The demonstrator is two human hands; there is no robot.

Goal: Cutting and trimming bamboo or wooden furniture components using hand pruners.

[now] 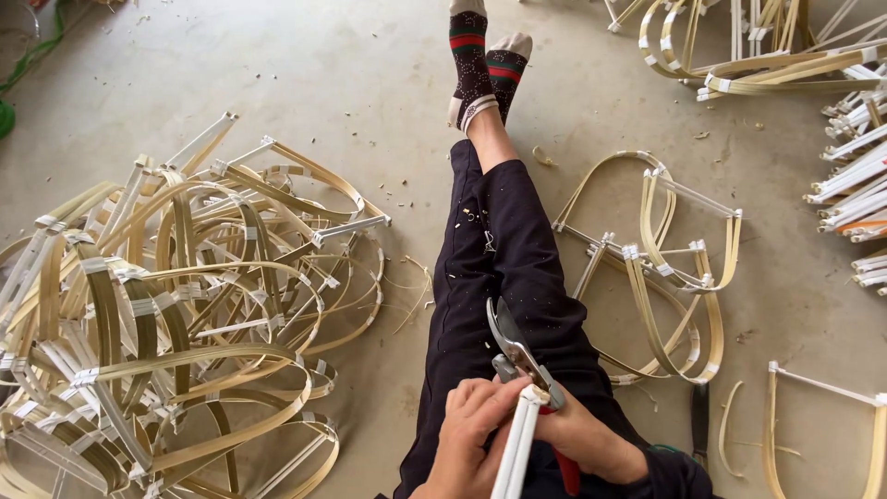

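Now the left hand is seen low in the view, with its fingers curled and pinched around the upper end of a white-wrapped strip, which is held nearly upright over the lap. Its taped end is kept just under the fingertips. Just beside it, to the right, the right hand is closed around the red handles of a pair of cutters. The metal blades are pointed away from the hands, along the thigh, and they are placed just beyond the end of the strip; whether the blades touch the strip cannot be told.

Under both hands the legs in dark trousers are stretched out on the concrete floor, and the crossed feet in patterned socks are seen far ahead of the hands.

To the left of the left hand, a large heap of bent bamboo frames is piled on the floor, many of them bound with white tape at the joints. To the right of the right hand, a few similar frames are laid near the knee, and one more frame is found further right, near the edge. Far ahead and to the right, more frames and white sticks are stacked. Small chips are scattered on the floor.
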